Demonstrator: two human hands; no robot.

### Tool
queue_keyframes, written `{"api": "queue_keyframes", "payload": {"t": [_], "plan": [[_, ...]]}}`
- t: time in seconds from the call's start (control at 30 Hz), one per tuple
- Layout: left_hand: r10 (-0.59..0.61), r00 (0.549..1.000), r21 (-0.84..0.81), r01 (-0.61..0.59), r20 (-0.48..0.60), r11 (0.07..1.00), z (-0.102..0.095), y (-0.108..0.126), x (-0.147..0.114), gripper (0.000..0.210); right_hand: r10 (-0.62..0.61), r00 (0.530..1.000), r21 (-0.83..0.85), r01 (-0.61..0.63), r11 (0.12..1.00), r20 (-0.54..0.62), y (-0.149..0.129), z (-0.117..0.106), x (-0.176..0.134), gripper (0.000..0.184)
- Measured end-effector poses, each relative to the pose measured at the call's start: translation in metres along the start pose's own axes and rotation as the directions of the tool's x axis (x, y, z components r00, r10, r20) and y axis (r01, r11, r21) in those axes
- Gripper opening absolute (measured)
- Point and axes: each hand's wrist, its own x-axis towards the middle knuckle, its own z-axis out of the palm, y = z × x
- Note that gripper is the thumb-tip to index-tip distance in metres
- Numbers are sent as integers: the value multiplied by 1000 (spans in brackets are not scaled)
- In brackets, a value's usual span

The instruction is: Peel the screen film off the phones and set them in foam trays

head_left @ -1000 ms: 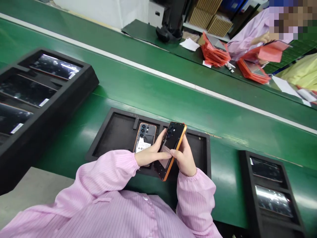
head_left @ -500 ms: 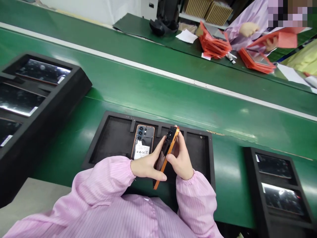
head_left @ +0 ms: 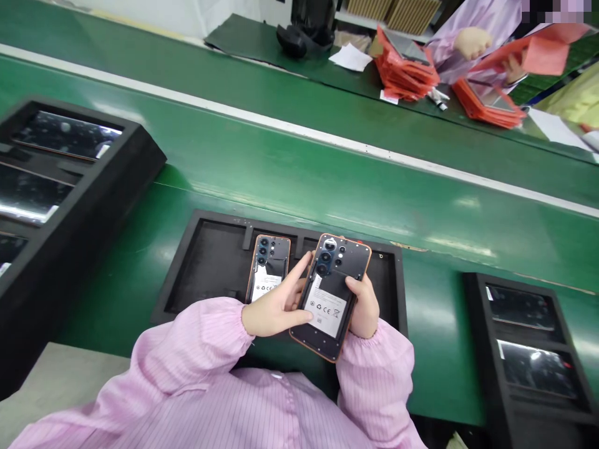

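Between my hands is an orange-edged smartphone, its back facing me, with camera lenses at the top and a white printed label below. My right hand grips its right edge, thumb on the back. Along the left edge lies my left hand, thumb over the label's side and fingers partly hidden behind the phone. A second smartphone of the same kind lies back up in the black tray under my hands; my left hand covers its lower part.
Black trays holding phones screen up stand at the left and right. Beyond the white strip on the green bench, a co-worker's hands handle red sleeves near a red stack. White papers lie there too.
The held phone has turned from edge-on to showing its full back and label. My right thumb has moved onto its back. The second phone stays in the tray.
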Motion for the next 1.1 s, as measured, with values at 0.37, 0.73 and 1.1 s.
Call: {"api": "queue_keyframes", "payload": {"t": [0.37,0.73,1.1], "plan": [[-60,995,257,77,-76,963,-2,3,-1,84,-199,980,-362,189,913,9,-17,-14,10,63],[501,778,917,388,-378,89,-54,43,-43,50,21,997,-651,-65,756,-75,1,-20,7,86],[296,484,515,856,-824,35,-139,128,-46,79,-134,888,-896,-445,-14,-439,-68,-116,52,57]]}}
